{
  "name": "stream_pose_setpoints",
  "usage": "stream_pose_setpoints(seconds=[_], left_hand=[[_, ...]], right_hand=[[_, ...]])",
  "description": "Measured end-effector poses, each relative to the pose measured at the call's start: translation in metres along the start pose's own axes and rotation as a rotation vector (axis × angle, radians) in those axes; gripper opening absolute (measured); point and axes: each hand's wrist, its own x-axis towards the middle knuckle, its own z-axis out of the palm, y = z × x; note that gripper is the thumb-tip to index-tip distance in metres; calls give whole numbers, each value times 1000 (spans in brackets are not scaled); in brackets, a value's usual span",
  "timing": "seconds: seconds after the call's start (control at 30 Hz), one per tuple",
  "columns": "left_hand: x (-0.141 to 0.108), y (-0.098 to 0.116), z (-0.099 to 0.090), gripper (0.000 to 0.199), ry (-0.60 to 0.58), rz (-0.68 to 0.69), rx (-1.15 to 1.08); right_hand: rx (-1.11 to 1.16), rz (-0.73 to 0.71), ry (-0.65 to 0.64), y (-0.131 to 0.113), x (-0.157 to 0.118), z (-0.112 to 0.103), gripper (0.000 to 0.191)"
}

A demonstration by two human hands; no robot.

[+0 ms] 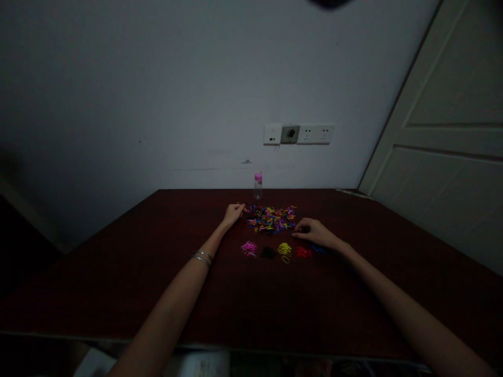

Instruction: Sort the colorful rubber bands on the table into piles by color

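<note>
A wide heap of mixed coloured bands (271, 219) lies on the dark red table (243, 309). At its left edge is my left hand (234, 213), fingers pressed together; what they hold, if anything, is too small to name. My right hand (313, 231) is at the heap's right edge, thumb and fingertips curved towards each other with a gap between. Nearer me sit small piles: pink bands (249, 248), black bands (269, 253), yellow bands (284, 250), red bands (304, 252) and blue bands (318, 248), the last partly under my right hand.
Behind the heap stands a clear bottle with a pink cap (258, 186). Wall sockets (315, 134) are above it on the wall. A pale door (451, 125) is at the right. Objects, among them a white container (206, 364), show below the table's front edge.
</note>
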Motion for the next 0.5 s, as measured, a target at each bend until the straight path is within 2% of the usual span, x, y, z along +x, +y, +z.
stream_pose_setpoints(seconds=[0.17, 0.33, 0.5], left_hand=[[-1, 1, 0, 42, 5, -18, 17], [-1, 1, 0, 42, -5, -25, 38], [1, -4, 0, 43, -4, -13, 26]], right_hand=[[-11, -48, -61, -8, 0, -1, 26], [15, -41, -65, -10, 0, -2, 24], [56, -33, -60, -3, -1, -22, 27]])
